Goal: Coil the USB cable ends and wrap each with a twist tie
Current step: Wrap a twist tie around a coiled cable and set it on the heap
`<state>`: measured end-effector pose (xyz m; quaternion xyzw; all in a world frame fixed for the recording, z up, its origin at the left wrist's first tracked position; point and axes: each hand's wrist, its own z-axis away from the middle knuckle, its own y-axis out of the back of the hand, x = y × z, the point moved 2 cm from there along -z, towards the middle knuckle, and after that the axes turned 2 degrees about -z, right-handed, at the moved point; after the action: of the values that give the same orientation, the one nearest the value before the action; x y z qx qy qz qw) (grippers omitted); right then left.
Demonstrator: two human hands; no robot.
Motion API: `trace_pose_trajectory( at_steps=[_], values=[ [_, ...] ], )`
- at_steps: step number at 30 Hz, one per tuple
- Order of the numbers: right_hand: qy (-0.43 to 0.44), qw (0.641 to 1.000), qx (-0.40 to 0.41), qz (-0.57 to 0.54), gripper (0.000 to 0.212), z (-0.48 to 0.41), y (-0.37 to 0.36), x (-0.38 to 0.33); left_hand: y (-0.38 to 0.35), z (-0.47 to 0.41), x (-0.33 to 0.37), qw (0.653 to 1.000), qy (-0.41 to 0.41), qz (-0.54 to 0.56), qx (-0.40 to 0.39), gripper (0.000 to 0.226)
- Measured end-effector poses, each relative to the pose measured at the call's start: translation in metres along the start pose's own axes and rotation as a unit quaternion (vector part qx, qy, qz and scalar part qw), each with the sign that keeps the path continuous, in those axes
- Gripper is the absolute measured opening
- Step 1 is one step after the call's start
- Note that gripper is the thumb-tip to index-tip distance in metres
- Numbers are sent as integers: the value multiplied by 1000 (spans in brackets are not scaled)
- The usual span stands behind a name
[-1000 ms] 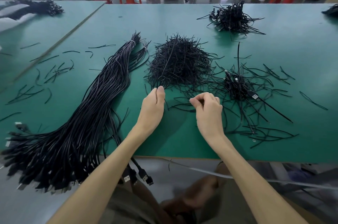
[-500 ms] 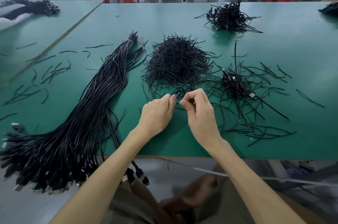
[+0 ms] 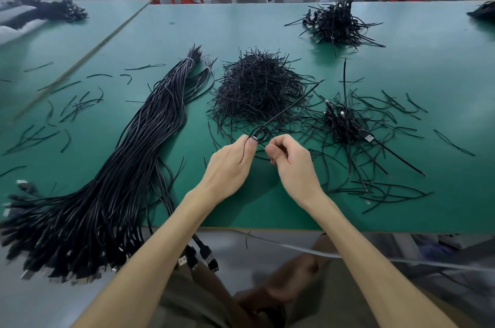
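My left hand pinches a small black coil of USB cable between thumb and fingers, just above the green table. The cable's free tail runs up and right from the coil toward the tie heap. My right hand sits close beside the coil with curled fingers, pinching a thin black strand, likely a twist tie, that is mostly hidden. A mound of black twist ties lies directly behind both hands.
A long bundle of black USB cables runs from the table's middle to its front left edge, plugs hanging over. Coiled cables with loose ties lie to the right. Another cable pile sits far back. Stray ties scatter at left.
My hands came together from apart. The left hand went from open near the tie heap to pinching the coil, and both hands lifted slightly toward the heap.
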<state>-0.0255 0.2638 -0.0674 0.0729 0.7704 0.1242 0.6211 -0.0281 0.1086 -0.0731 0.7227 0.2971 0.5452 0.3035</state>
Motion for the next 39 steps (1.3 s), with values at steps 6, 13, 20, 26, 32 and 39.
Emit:
trace_pose_trajectory(
  at_steps=[6,13,20,26,32,39],
  values=[
    [4,1000,6,1,15,1,0,1,4,3,0,994,-2,111,-4,60],
    [5,1000,-9,20,15,1,-2,0,2,4,-2,990,-1,140,-15,54],
    [20,999,-12,43,8,0,-3,3,1,2,-4,985,20,170,12,46],
    [80,996,-23,11,30,3,-2,1,4,3,0,981,13,192,12,44],
    [120,991,-46,-22,50,7,1,-4,7,7,4,961,-1,275,-35,45],
    [124,986,-108,-10,44,9,-3,-5,8,9,4,955,-2,291,-62,43]
  ],
)
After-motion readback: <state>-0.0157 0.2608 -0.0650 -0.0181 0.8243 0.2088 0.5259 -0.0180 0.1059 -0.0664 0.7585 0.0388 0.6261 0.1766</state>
